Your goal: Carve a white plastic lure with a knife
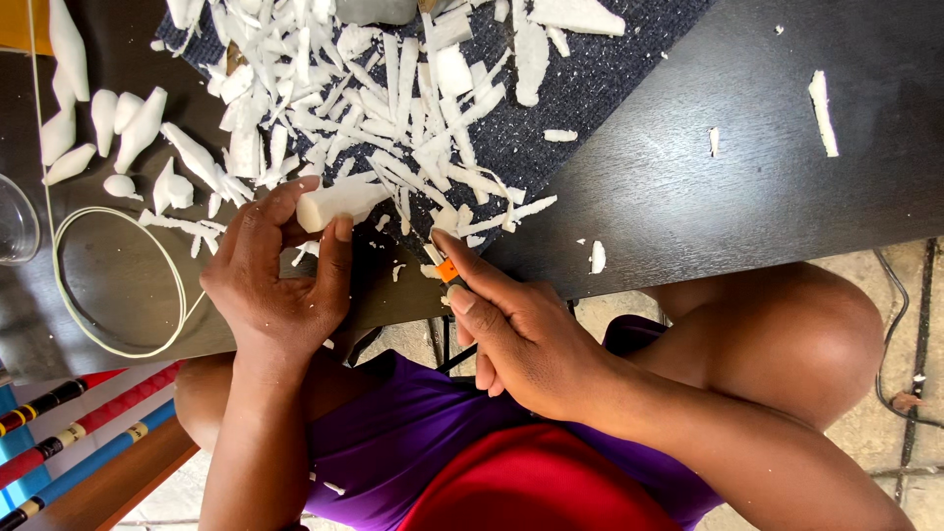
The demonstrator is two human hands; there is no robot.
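A white block of some soft, carvable stuff sat pinched in the left hand, the thumb pressed on its near side and the fingers curled over its far side, so that the piece was held just above the near edge of the dark table. Just beside it, the right hand was closed around a small orange-handled knife, the forefinger laid along its back and the short blade pointing toward the block; whether the tip touched the block could not be told. Beyond both hands lay a thick litter of white shavings, most of it heaped on a dark blue cloth spread over the table, with a few stray chips well apart to the right. To the left of the heap stood a cluster of carved white pieces, tapered and smooth. Near these a loop of pale cord lay on the table, and the rim of a clear glass bowl showed at the frame's left edge. Below the table edge were the person's purple and red clothing and bare knees, with striped poles at lower left.
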